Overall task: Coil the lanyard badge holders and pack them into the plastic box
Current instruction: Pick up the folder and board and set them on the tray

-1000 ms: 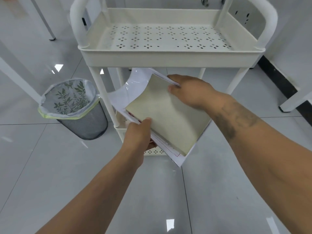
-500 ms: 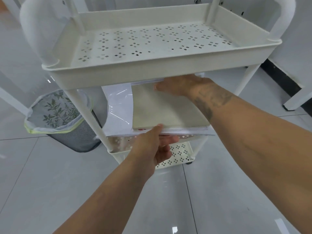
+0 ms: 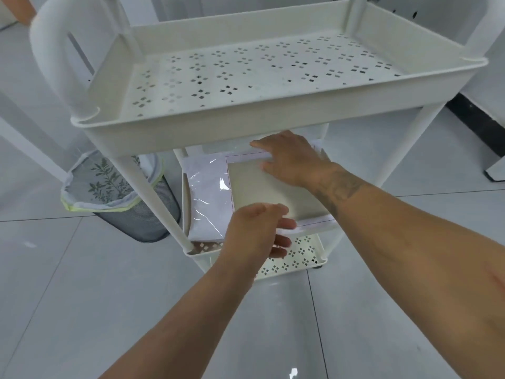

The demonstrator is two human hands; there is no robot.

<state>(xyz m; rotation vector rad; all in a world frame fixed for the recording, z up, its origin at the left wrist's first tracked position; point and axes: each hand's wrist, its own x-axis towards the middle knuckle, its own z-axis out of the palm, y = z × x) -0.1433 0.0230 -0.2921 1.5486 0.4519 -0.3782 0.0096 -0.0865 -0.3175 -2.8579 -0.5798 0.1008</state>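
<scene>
White cart (image 3: 246, 132): plastic, with trays one over the other; the top tray (image 3: 273, 67) has little holes shaped like flowers
Middle shelf (image 3: 314, 231): it sits under the top tray and carries a stack of flat things
Stack: a clear shiny plastic sleeve (image 3: 207, 192) with white paper in it lies at the bottom, and a tan flat card (image 3: 267, 192) lies on top
Right hand (image 3: 289, 160): it reaches in under the top tray and lies on the far part of the tan flat card, fingers stretched out flat, pressing down and not curled round anything
Left hand (image 3: 257, 231): it is at the near edge of the stack, thumb on top and fingers bent below the edge; it seems to pinch the edge, but I cannot tell for sure
Bottom tray (image 3: 300, 255): it has the same flower holes and shows below the left hand
Bin (image 3: 123, 198): a dark mesh bin with a leaf-print bag stands on the floor, left of the cart
Floor (image 3: 82, 296): grey shiny tiles
Lanyard badge holders and plastic box: I cannot see them in this view
</scene>
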